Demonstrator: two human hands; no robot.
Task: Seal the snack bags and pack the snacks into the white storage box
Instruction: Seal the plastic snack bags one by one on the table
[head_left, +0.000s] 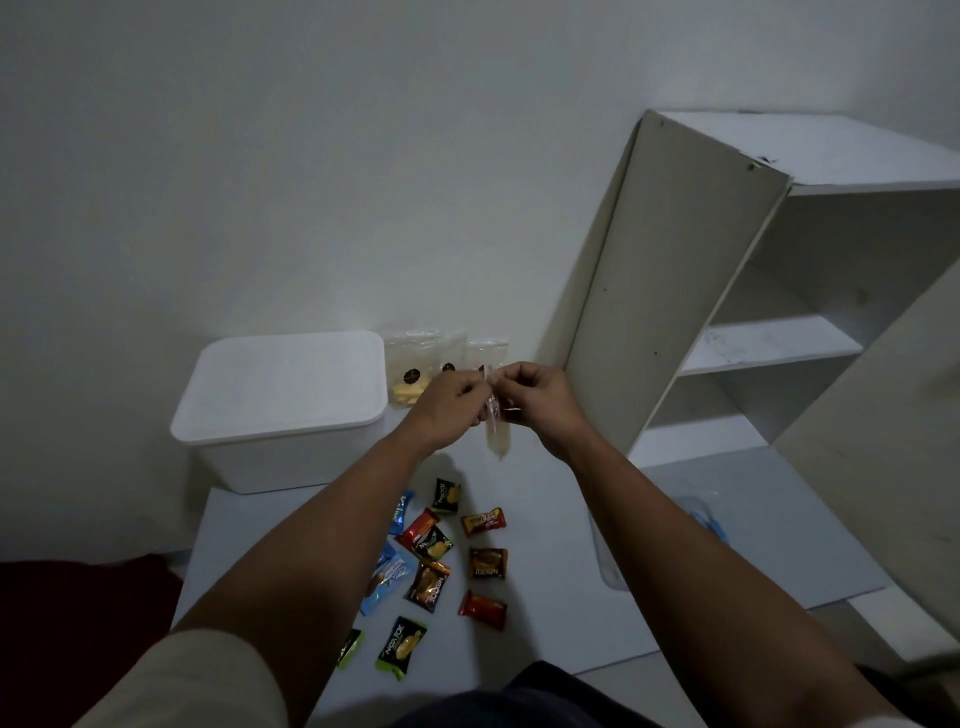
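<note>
A clear snack bag (497, 435) hangs edge-on between my hands above the white board. My left hand (449, 402) and my right hand (540, 399) both pinch its top edge, fingers closed on it. The white storage box (283, 410) stands at the left with its lid on. Between the box and the wall lean more clear snack bags (415, 364), one showing yellow chips. Several small wrapped snacks (436, 561) in green, blue, red and brown lie scattered on the board below my hands.
A white shelf unit (769, 312) stands at the right against the wall, its shelves bare. A clear plastic bag with something blue (696, 525) lies on the board at the right. A dark red cloth (78, 597) sits at the lower left.
</note>
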